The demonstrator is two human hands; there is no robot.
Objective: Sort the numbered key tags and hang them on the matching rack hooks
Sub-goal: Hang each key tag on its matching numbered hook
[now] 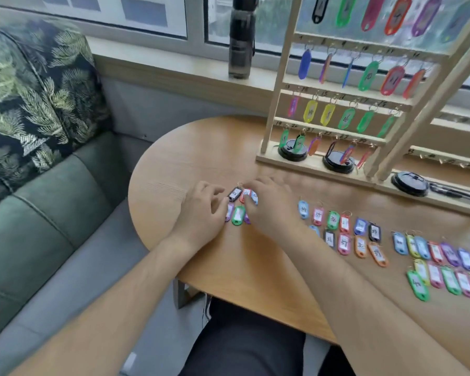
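Note:
A small cluster of key tags lies between my hands: a black tag (234, 194), a red one (245, 195), a blue one, a green tag (238, 215) and purple ones. My left hand (203, 210) rests on the table with its fingertips touching the cluster's left side. My right hand (269, 206) lies over the cluster's right side, fingers bent onto the red and blue tags; its grip is blurred. Two more groups of tags (345, 234) (445, 264) lie in rows to the right. The wooden rack (334, 85) stands behind, with numbered tags hanging on its hooks.
The round wooden table (174, 164) ends close to my left hand. Black round lids (293, 151) (338, 161) (410, 183) sit at the rack's base. A dark bottle (240, 36) stands on the windowsill. A green sofa with a leaf-print cushion (33, 85) is at the left.

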